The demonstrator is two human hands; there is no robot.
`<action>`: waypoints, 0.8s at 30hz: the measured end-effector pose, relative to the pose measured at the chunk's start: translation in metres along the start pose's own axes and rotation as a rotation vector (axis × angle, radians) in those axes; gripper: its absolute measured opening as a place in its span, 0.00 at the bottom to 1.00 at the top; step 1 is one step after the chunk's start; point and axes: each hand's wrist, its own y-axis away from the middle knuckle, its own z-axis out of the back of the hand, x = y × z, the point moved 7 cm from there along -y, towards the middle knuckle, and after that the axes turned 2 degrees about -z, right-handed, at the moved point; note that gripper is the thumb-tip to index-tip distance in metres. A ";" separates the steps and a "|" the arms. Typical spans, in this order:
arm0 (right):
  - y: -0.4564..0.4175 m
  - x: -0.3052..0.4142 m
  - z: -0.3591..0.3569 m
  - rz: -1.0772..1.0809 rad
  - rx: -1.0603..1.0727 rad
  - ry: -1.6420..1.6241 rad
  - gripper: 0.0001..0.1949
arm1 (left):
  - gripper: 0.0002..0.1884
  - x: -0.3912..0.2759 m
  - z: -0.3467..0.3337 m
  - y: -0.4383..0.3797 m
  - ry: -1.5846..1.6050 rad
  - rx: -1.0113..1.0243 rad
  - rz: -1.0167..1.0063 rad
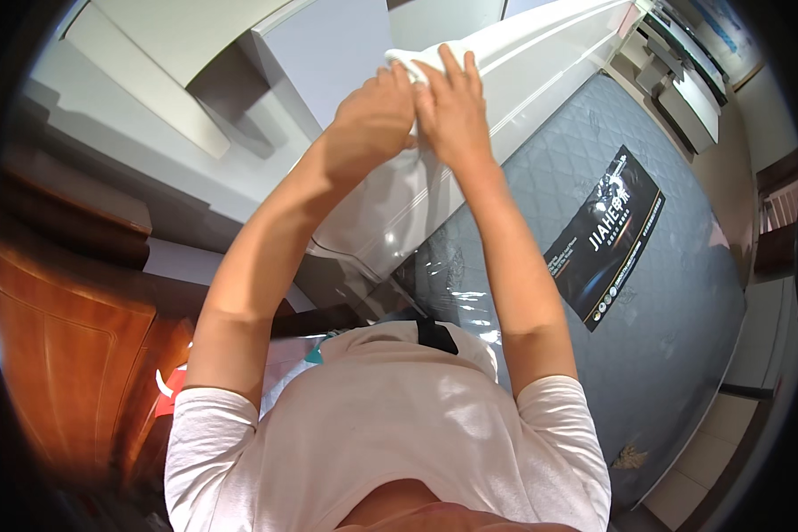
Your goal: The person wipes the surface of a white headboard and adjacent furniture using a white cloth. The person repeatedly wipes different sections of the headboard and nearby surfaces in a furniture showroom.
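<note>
My left hand (380,114) is closed on a white cloth (399,58) at the upper edge of a glossy white panel, probably a headboard (538,73). Beside it, my right hand (453,110) presses on the cloth, its fingers bent over the panel's edge and its thumb close to the left hand. Part of the cloth is hidden under both hands. The panel has raised lines along it and slants up to the right. Against its lower side lies a grey quilted mattress (558,139) in shiny clear plastic. A black printed sheet (608,239) with writing lies on the mattress.
A pale cabinet-like surface (329,53) stands behind the panel, with a cream panel (143,86) to its left. Brown wooden furniture (56,332) fills the lower left, near a red item (167,398). White furniture (695,110) stands beyond the mattress. A small tan tuft (630,457) is at lower right.
</note>
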 end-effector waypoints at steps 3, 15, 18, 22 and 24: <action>-0.002 -0.017 0.008 -0.001 -0.029 -0.054 0.21 | 0.34 -0.005 -0.010 -0.024 -0.007 0.112 0.218; 0.046 0.061 -0.007 0.217 -0.054 -0.018 0.29 | 0.37 -0.002 0.019 0.080 -0.025 -0.105 0.311; 0.017 0.049 -0.008 0.207 0.046 -0.014 0.19 | 0.39 0.012 0.024 0.075 0.047 0.237 0.502; -0.021 0.029 -0.009 0.213 0.134 0.015 0.14 | 0.37 0.009 0.025 0.061 -0.121 -0.124 0.298; -0.033 0.015 -0.009 0.162 0.186 0.029 0.16 | 0.35 -0.005 0.014 0.040 -0.098 -0.036 0.262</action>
